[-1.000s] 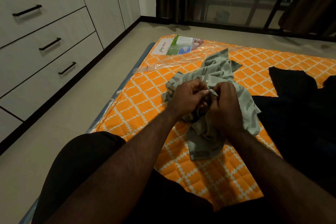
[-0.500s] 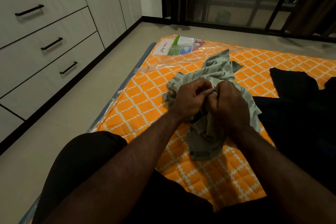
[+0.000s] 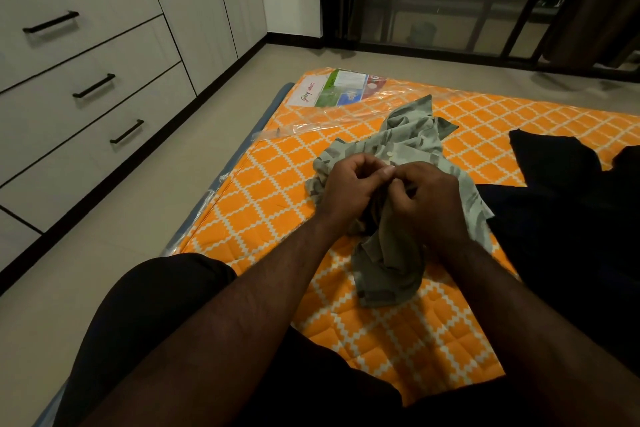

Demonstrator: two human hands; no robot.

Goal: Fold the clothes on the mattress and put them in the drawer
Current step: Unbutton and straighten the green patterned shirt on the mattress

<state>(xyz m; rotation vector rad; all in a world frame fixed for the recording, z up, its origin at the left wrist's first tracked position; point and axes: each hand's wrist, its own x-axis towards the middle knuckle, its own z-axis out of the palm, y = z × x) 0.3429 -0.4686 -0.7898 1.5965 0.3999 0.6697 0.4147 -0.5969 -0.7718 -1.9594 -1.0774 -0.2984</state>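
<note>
1. The shirt point(image 3: 412, 135), grey-green with a darker print, lies crumpled on the orange, white-latticed mattress point(image 3: 277, 191), about midway across it.
2. The left hand point(image 3: 349, 184) and right hand point(image 3: 429, 199) meet over the middle of the shirt, knuckles up and fingertips touching.
3. Both hands have their fingers curled and pinch a bit of the shirt's cloth between them. A small white button point(image 3: 391, 154) shows just beyond the fingers.
4. The shirt's lower part hangs from the hands in a bunch and rests on the mattress nearer the person.
5. Dark clothes point(image 3: 561, 204) lie on the mattress to the right, touching the shirt's right edge.
6. Clear plastic wrap point(image 3: 311, 125) with a printed label point(image 3: 332, 90) covers the far left corner of the mattress.
7. The drawers point(image 3: 104, 45), white with black handles, stand against the wall on the left, across a strip of floor point(image 3: 138, 218), all closed.
8. A knee point(image 3: 156, 291) in dark cloth sits at the mattress's near left edge.
</note>
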